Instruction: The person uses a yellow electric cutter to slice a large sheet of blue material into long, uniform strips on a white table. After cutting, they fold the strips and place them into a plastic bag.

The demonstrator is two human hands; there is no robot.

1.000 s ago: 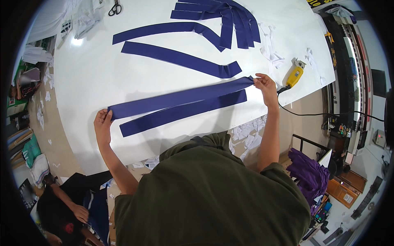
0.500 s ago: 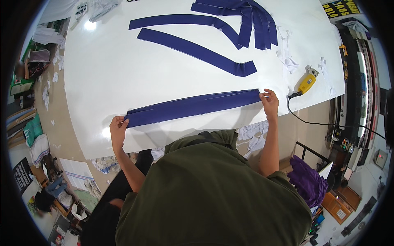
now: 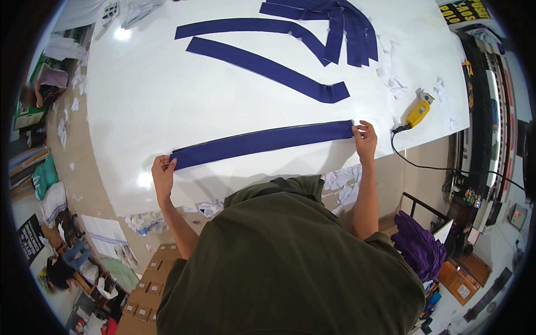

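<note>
A long navy-blue fabric strip (image 3: 262, 139) stretches across the white table in front of me, slightly higher at its right end. A thin dark edge of another layer shows along its far side. My left hand (image 3: 162, 172) pinches the left end between thumb and fingers. At the opposite end, my right hand (image 3: 365, 140) grips the corner with its fingertips. Farther off lies a single bent navy strip (image 3: 262, 68), and beyond it a second curved strip (image 3: 240, 25). A fanned pile of navy strips (image 3: 353, 34) is at the far right.
A yellow handheld electric cutter (image 3: 417, 113) rests on the table's right side, its black cord (image 3: 441, 167) running off the edge. White scraps (image 3: 393, 84) lie near it. Purple fabric (image 3: 417, 245) hangs at right; cardboard boxes (image 3: 146, 290) stand lower left. A person sits far left.
The near strip has shifted away from me and now covers most of the layer behind it. A dark-clothed figure at lower left has gone, revealing the cardboard boxes.
</note>
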